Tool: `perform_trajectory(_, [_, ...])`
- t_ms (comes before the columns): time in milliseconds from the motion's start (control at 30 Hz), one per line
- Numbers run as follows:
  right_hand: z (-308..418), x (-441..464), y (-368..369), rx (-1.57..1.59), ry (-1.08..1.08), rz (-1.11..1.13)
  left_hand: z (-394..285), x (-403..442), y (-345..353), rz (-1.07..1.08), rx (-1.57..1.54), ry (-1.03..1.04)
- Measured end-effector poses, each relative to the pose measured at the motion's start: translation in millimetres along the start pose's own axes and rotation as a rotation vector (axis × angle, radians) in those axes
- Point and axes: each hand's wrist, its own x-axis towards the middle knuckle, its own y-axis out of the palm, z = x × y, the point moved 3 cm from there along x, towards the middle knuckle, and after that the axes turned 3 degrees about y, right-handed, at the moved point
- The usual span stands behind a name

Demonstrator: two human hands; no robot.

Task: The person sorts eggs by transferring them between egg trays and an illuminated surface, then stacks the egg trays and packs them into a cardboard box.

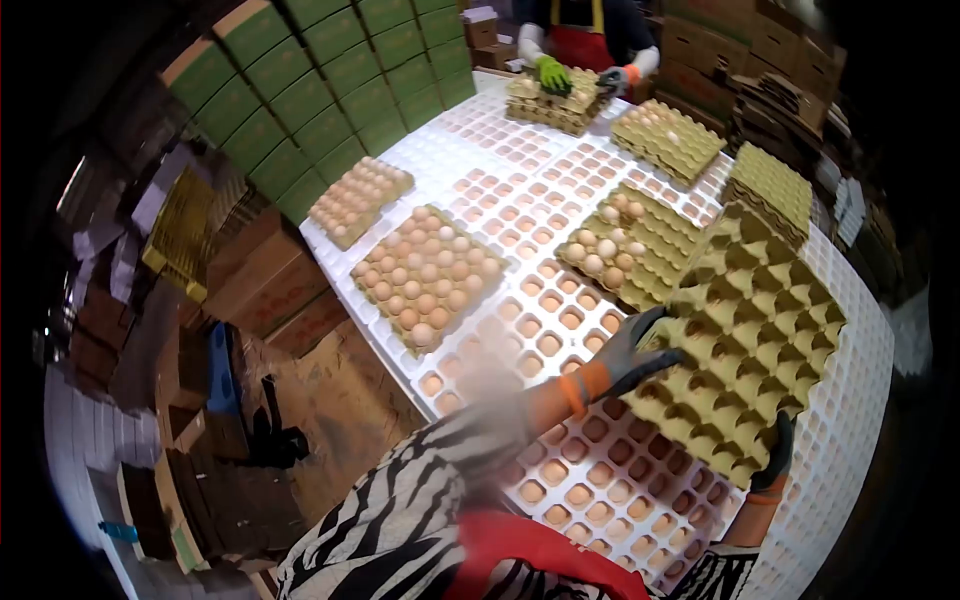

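Spanning a tilted egg tray (757, 335), left hand (640, 355) and right hand (777, 458) grasp its opposite edges.

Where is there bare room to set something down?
The brown floor patch between the white table and brown boxes looks open; so does the table's pale stretch beside the green boxes, though glare blurs it. Crowded: around the held tray, part-filled tray and tray stack.

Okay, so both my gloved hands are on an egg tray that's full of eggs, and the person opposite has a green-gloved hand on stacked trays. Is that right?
Not quite: the head view shows the egg tray in your left hand and right hand is empty. The person opposite does have a green-gloved hand on stacked trays.
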Motion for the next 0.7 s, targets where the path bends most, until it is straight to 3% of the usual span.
perform_trajectory(67, [-31,-8,74,-0.185,-0.092,0.136,-17,-59,-62,-0.127,-0.023,-0.131])
perform_trajectory(100, [-44,-14,123,-0.262,-0.04,0.114,-26,-88,-95,-0.134,0.054,-0.238])
perform_trajectory(200, [-116,-27,247,-0.57,-0.009,0.156,25,-192,-194,-0.292,0.045,-0.057])
perform_trajectory(233, [-143,-29,293,-0.571,0.002,0.3,45,-236,-227,-0.379,0.008,-0.023])
perform_trajectory(300, [-205,-51,390,-0.55,0.092,0.485,22,-334,-289,-0.575,-0.201,-0.34])
perform_trajectory(367, [-274,-75,474,-0.573,0.169,0.621,22,-422,-349,-0.765,-0.342,-0.413])
perform_trajectory(467, [-380,-124,589,-0.495,0.377,0.822,19,-544,-415,-1.074,-0.325,-0.222])
perform_trajectory(533, [-425,-177,671,-0.363,0.468,0.835,5,-607,-456,-1.24,-0.251,-0.271])
perform_trajectory(567, [-454,-190,696,-0.411,0.611,0.878,1,-636,-478,-1.318,-0.234,-0.268])
perform_trajectory(700, [-552,-212,782,-0.501,0.746,1.09,-1,-701,-530,-1.481,-0.407,-0.087])
